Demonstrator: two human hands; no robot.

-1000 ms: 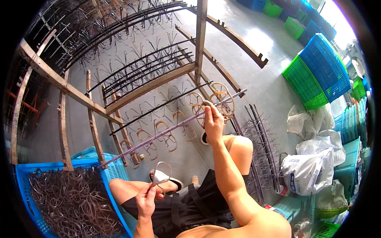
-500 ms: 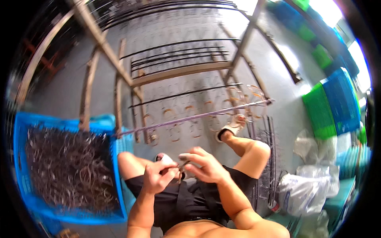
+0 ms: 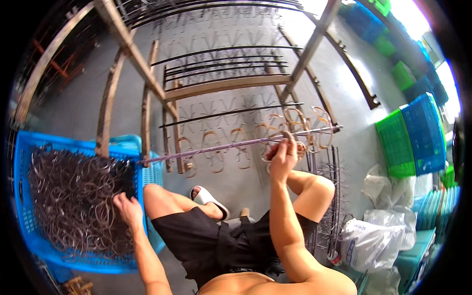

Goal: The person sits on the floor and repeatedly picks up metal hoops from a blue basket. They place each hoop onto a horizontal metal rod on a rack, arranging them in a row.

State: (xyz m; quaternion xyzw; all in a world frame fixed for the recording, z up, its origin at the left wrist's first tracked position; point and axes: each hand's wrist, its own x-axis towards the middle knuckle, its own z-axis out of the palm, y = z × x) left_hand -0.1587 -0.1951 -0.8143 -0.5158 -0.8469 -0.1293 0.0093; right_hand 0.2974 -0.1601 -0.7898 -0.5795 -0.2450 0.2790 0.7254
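Observation:
My left hand (image 3: pixel 129 209) is over the inner right side of a blue plastic crate (image 3: pixel 93 265), its fingers apart at a tangled heap of thin dark looped pieces (image 3: pixel 78 206). In front of me a purplish rod (image 3: pixel 221 147) runs crosswise, with several thin brown looped pieces (image 3: pixel 214 152) hanging from it. My right hand (image 3: pixel 284 158) is raised to the rod right of its middle. Its fingers are closed at the rod on a brown looped piece (image 3: pixel 301 148), which they partly hide.
A wooden rack (image 3: pixel 226 87) with dark crossbars and rows of thin hooks stands ahead. Green and blue crates (image 3: pixel 410 137) are stacked at right, above white plastic bags (image 3: pixel 373 243). More hooked rods (image 3: pixel 334 196) stand beside my right knee.
My hands were together above my lap. My left hand has moved left to the crate, and my right hand has moved up and forward to the rod.

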